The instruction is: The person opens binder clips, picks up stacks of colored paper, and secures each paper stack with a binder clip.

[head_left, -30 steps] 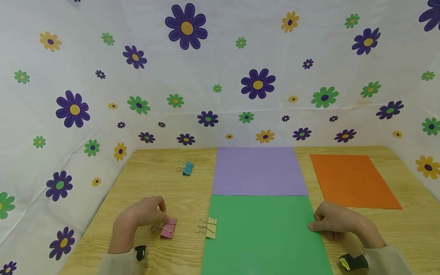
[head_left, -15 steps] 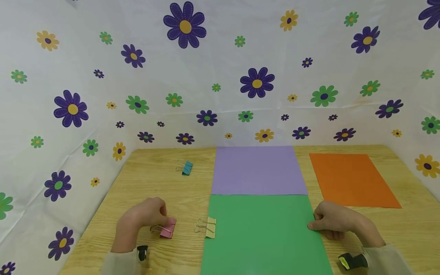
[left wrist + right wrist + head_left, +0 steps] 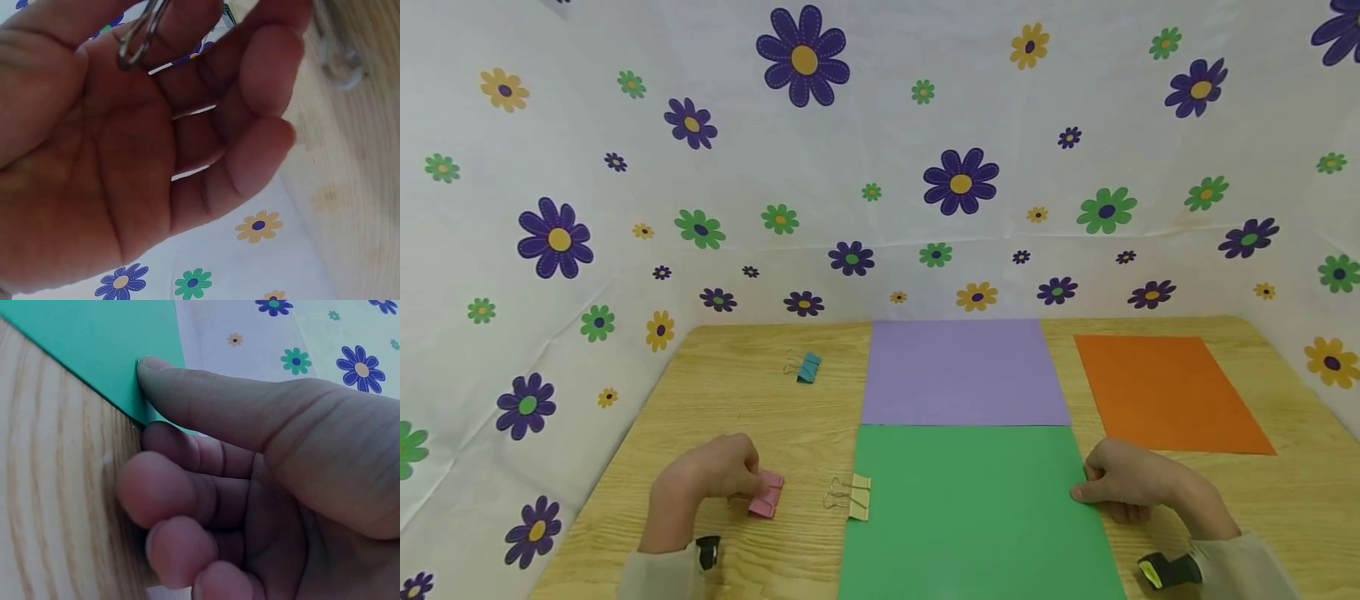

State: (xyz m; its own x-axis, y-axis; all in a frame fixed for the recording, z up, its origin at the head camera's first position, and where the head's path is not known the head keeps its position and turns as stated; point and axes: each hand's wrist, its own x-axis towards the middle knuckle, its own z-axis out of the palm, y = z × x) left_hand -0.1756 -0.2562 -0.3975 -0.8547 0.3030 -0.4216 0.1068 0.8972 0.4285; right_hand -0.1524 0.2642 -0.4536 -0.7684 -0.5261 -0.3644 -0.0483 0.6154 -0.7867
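Note:
At the left of the table, my left hand (image 3: 707, 475) pinches a pink binder clip (image 3: 766, 497), covering its left side. The left wrist view shows a wire handle (image 3: 142, 37) against the fingers; the clip's body is out of that view. My right hand (image 3: 1142, 483) holds the right edge of a green sheet of paper (image 3: 970, 508). Its thumb (image 3: 162, 381) lies on top and the other fingers curl at the edge. A yellow binder clip (image 3: 861, 498) sits on the sheet's left edge, its wire handles pointing left.
A purple sheet (image 3: 962, 371) meets the green sheet's far edge. An orange sheet (image 3: 1172, 392) lies at the right. Further back on the left lies a blue binder clip (image 3: 808, 367). Flower-patterned cloth (image 3: 880, 150) stands behind the wooden table (image 3: 737, 400).
My left hand has shifted slightly over the pink binder clip and now hides most of its wire handle. The right hand and the papers stay as they were.

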